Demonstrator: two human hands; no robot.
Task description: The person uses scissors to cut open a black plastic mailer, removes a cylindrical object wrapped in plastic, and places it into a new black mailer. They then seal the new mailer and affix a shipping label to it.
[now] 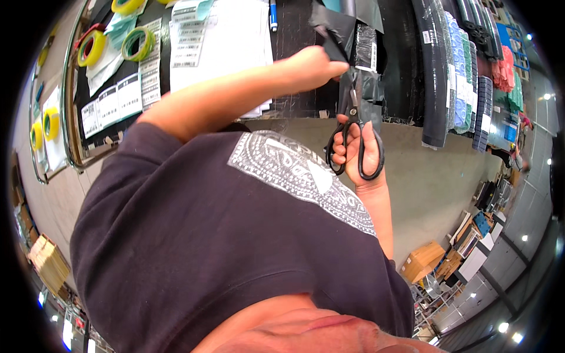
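My left hand [321, 66] is closed in a fist on black plastic film [334, 26], pinching it near the table's edge. My right hand [359, 147] grips a pair of scissors [353, 110] by its black looped handles. The blades point away from me and meet the film just right of my left fist; how far they have cut cannot be made out. Under and beside the film lies a long, narrow package [366, 50] in shiny dark wrap with a white label. My left forearm reaches across the table in front of my chest.
Rolls of tape [90, 49], label sheets [150, 76], white papers [235, 41] and a blue marker [273, 15] lie on the black table [294, 42] to the left. Wrapped rolls [432, 76] line the right side. A cardboard box [422, 262] sits on the floor at the right.
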